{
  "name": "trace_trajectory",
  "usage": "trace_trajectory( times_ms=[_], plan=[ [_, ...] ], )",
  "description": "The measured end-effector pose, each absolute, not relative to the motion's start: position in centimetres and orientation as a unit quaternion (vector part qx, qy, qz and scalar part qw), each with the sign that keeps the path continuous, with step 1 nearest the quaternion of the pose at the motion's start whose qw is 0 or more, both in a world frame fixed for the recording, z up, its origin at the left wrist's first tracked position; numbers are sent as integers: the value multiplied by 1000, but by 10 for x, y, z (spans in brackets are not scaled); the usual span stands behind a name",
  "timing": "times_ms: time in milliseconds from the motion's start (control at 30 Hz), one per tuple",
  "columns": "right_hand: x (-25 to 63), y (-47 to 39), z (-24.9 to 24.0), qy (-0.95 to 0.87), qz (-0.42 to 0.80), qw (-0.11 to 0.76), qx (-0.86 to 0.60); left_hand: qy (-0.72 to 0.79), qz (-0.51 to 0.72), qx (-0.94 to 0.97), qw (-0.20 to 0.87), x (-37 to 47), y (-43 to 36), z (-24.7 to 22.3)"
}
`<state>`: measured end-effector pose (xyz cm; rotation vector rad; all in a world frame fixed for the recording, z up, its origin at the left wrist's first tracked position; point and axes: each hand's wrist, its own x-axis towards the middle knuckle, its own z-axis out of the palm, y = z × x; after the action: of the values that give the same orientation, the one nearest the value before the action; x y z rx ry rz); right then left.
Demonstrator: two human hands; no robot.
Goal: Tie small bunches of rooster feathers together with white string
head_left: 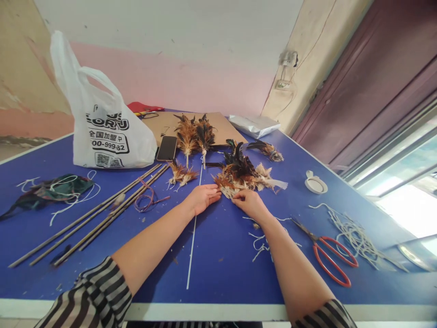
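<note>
A loose pile of brown, cream and black feathers [239, 171] lies on the blue table. At its lower left edge rests my left hand [204, 199], palm partly turned up, its fingers stretched out beside the feathers. My right hand [250, 203] is at the pile's near edge, with thumb and fingertips pinched together; whatever is between them is too small to make out. Behind the pile, two tied feather bunches [187, 136] lie on the cardboard's near edge. A smaller brown feather bunch [182, 175] sits to the left of my left hand.
Left: white plastic bag [109, 123], phone [167, 148], thin sticks [102, 214], purple cord [145, 200] and dark green feather piece [64, 187]. Right: red-handled scissors [327, 248], tangled white string [351, 234], small round white case [316, 183]. Behind: cardboard [225, 125] and silver packet [254, 125].
</note>
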<state>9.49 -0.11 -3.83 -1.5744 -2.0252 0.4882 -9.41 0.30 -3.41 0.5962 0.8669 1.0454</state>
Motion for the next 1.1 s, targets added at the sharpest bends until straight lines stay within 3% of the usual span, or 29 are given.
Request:
trace_trajectory(
  times_ms=[233, 400, 633, 733, 967, 1100],
  plan=[
    [107, 0, -21, -650, 185, 352, -648, 383, 520, 288, 707, -98, 2, -45],
    [113, 3, -20, -634, 148, 289, -702, 324, 502, 314, 738, -94, 1, -48],
    [99, 8, -23, -688, -8, 209, -695, 280, 474, 299, 779, -95, 5, -46],
    [100, 10, -21, -679, 13, 184, -710, 277, 474, 310, 776, -96, 7, -48],
    [113, 20, -16, -642, 145, 319, -682, 295, 507, 364, 723, -91, 5, -50],
    [108, 20, -18, -671, 133, 298, -666, 284, 482, 407, 722, -88, -1, -50]
  ],
)
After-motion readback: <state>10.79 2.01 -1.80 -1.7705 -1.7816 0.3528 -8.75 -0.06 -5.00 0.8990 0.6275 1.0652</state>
